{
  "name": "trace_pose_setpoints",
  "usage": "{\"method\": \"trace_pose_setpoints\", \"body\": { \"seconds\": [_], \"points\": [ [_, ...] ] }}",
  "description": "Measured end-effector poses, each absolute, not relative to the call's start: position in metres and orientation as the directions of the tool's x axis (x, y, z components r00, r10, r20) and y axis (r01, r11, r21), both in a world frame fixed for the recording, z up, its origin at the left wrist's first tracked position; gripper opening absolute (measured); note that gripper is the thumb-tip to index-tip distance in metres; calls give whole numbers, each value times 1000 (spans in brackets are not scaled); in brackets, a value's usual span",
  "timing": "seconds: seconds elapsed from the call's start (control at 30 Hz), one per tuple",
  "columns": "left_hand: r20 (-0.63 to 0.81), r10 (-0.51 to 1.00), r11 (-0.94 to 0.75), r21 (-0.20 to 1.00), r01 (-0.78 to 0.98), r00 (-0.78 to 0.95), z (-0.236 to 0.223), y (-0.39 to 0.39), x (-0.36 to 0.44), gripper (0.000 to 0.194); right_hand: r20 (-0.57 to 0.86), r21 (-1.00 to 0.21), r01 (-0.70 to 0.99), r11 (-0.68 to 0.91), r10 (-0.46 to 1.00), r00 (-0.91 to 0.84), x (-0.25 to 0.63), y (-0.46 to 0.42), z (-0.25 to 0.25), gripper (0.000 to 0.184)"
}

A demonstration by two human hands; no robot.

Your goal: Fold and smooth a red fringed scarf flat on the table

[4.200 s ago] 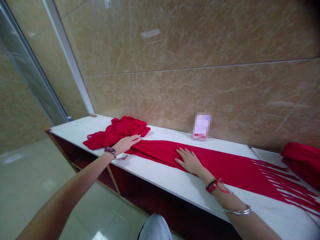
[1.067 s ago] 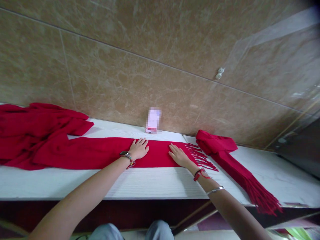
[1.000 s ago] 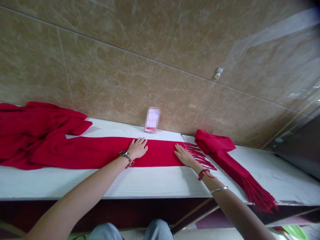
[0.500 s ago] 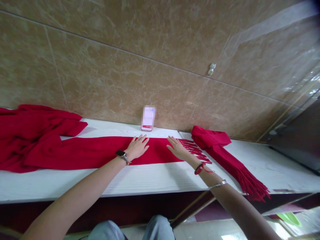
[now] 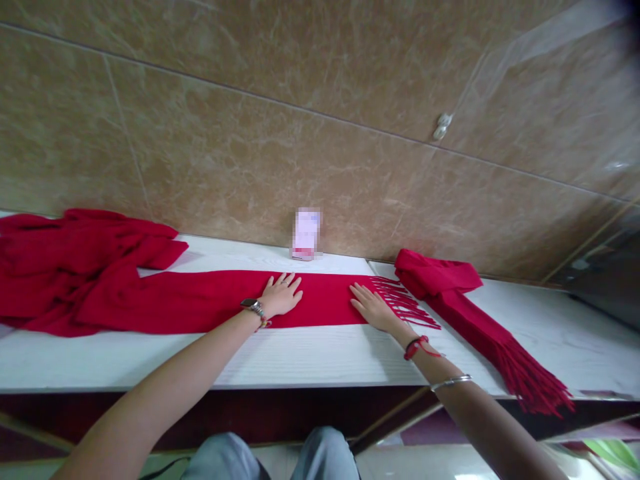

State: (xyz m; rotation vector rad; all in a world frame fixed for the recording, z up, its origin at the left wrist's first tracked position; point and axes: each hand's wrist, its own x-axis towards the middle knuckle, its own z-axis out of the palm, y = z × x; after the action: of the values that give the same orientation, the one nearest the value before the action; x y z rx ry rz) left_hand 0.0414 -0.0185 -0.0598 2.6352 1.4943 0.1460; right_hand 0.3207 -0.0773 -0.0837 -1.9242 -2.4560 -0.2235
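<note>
While left hand [image 5: 281, 296] and right hand [image 5: 374, 309] spread flat, unclenched, 1 red scarf [image 5: 325, 301] underneath

The scarf [image 5: 324, 300] lies lengthwise on the shelf [image 5: 310, 357]. On the scarf rest the left hand [image 5: 281, 295] and, nearer its right end, the right hand [image 5: 374, 309]. Left of the scarf is a heap of cloth [image 5: 90, 273]; right of it, a second scarf [image 5: 475, 327]. Behind the scarf, a phone [image 5: 306, 233] stands by the wall [image 5: 225, 147].
</note>
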Motion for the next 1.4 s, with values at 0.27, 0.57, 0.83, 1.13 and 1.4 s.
{"method": "trace_pose_setpoints", "body": {
  "seconds": [0.27,0.57,0.83,1.13,1.4],
  "points": [
    [57,855,-519,148,842,516,-64,-18,41,52,63,128,991,50,996,-58,365,-78,-81,43],
    [86,955,-294,185,938,282,-63,-15,35,52,163,-102,937,333,935,-315,195,-19,-54,52],
    [30,963,-267,163,950,266,-65,-13,36,53,130,21,948,317,940,-317,217,-21,-80,48],
    [20,958,-284,164,945,285,-63,-11,35,53,20,209,975,80,996,-86,362,-32,-89,39],
    [42,961,-277,193,941,275,-62,-15,34,52,204,37,998,42,978,-48,308,-17,-75,48]
  ]
}}
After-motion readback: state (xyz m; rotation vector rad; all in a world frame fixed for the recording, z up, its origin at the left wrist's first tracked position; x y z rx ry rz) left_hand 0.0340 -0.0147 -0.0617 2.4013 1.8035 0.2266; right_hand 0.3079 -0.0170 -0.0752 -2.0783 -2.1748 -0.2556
